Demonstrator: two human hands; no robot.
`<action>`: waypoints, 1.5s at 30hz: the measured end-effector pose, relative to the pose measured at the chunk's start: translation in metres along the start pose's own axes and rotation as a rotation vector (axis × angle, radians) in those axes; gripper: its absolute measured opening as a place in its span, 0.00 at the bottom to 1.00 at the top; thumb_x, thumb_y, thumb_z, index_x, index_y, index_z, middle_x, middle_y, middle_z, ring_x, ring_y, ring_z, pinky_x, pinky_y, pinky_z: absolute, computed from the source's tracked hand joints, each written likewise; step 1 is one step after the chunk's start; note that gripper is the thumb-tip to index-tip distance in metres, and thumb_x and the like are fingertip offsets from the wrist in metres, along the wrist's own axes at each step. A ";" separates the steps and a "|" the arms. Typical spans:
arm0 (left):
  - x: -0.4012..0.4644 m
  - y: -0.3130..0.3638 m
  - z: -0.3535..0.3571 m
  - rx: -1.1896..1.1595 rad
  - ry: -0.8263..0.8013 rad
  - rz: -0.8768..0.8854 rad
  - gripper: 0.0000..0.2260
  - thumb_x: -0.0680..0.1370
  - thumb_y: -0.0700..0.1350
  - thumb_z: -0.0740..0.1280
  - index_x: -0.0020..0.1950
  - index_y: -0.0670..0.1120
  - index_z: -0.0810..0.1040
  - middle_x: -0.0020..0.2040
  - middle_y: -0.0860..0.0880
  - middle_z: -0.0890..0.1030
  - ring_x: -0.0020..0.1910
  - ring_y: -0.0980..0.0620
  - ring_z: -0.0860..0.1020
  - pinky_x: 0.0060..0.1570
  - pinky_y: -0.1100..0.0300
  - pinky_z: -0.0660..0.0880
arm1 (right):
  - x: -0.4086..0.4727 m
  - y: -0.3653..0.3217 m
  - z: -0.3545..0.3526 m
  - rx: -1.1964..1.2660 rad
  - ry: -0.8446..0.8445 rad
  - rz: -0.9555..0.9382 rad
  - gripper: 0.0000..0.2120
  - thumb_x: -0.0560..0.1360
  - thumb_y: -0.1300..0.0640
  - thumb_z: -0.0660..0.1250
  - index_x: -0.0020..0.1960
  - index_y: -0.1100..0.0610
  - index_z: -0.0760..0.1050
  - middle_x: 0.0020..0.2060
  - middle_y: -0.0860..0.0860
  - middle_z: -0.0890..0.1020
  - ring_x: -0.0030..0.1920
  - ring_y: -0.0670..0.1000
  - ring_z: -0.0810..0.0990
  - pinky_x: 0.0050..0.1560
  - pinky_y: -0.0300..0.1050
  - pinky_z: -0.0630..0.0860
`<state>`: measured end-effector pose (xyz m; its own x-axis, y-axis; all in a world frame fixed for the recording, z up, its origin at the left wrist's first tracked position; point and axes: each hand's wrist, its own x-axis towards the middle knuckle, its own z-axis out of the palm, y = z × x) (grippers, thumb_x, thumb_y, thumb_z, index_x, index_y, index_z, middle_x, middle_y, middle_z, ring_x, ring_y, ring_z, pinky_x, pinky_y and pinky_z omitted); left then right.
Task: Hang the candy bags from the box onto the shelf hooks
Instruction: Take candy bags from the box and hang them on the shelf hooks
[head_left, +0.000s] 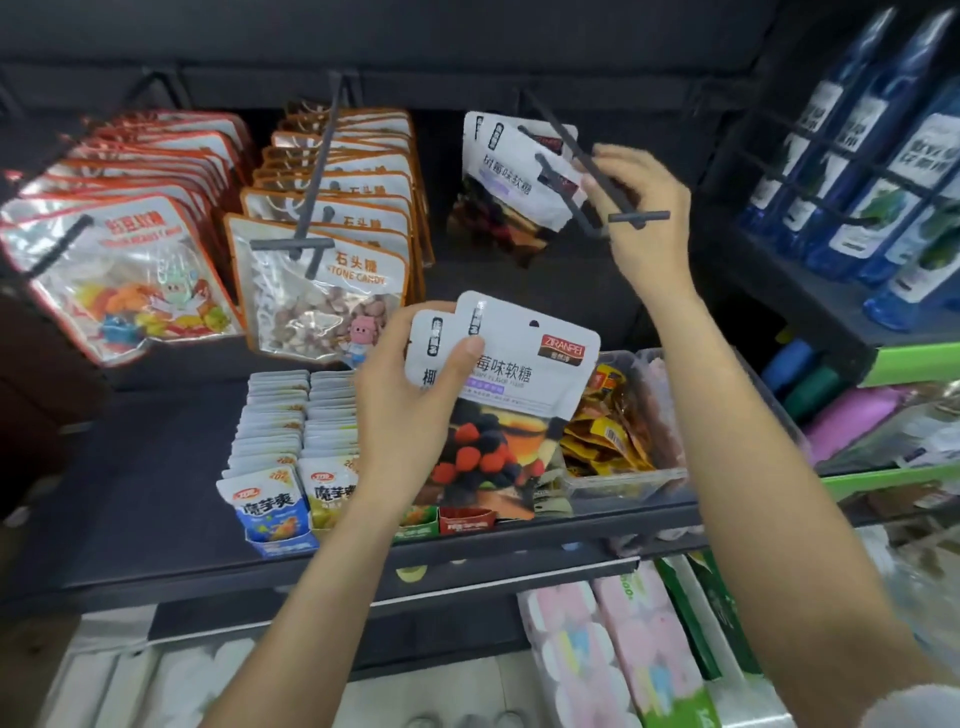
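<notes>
My left hand (415, 389) grips two white candy bags (519, 384) printed with berries, thumb across their fronts, in front of the lower shelf. Up at the right, my right hand (636, 208) pinches the corner of a white berry candy bag (524, 176) hanging on a dark shelf hook (587, 161), close to the hook's crossbar tip. At least one more white bag hangs behind it on the same hook. The box is not in view.
Orange-edged stone candy bags (322, 280) and clear gummy bags (114, 280) fill the hooks to the left. Snack packs (280, 467) and a clear tub (623, 415) of orange packets stand on the dark shelf (156, 467) below. Blue bottles (872, 171) line the right rack.
</notes>
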<state>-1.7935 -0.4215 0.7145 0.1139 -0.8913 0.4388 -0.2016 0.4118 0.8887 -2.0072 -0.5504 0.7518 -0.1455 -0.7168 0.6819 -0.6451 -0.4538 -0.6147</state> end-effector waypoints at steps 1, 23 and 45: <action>0.000 -0.001 0.001 -0.008 0.007 -0.002 0.10 0.76 0.40 0.69 0.50 0.54 0.74 0.44 0.60 0.78 0.44 0.68 0.77 0.41 0.74 0.70 | -0.012 -0.005 -0.008 0.032 0.001 0.038 0.10 0.77 0.58 0.64 0.55 0.49 0.80 0.57 0.49 0.79 0.58 0.45 0.76 0.56 0.30 0.71; 0.050 0.023 0.052 -0.119 -0.032 0.164 0.05 0.77 0.43 0.69 0.44 0.53 0.79 0.38 0.58 0.81 0.39 0.62 0.78 0.41 0.66 0.72 | -0.137 -0.052 -0.045 0.782 0.200 0.559 0.09 0.75 0.63 0.67 0.54 0.56 0.73 0.45 0.49 0.85 0.49 0.47 0.83 0.46 0.39 0.79; 0.049 -0.002 0.031 0.260 0.027 0.340 0.08 0.79 0.45 0.63 0.46 0.41 0.76 0.35 0.62 0.73 0.36 0.69 0.73 0.36 0.71 0.65 | -0.097 -0.052 -0.045 0.334 0.101 0.082 0.12 0.78 0.61 0.66 0.56 0.47 0.78 0.50 0.37 0.82 0.56 0.42 0.79 0.55 0.34 0.72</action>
<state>-1.8179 -0.4722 0.7299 0.0234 -0.7063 0.7075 -0.4699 0.6169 0.6314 -1.9934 -0.4332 0.7360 -0.2706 -0.7100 0.6502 -0.3494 -0.5569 -0.7535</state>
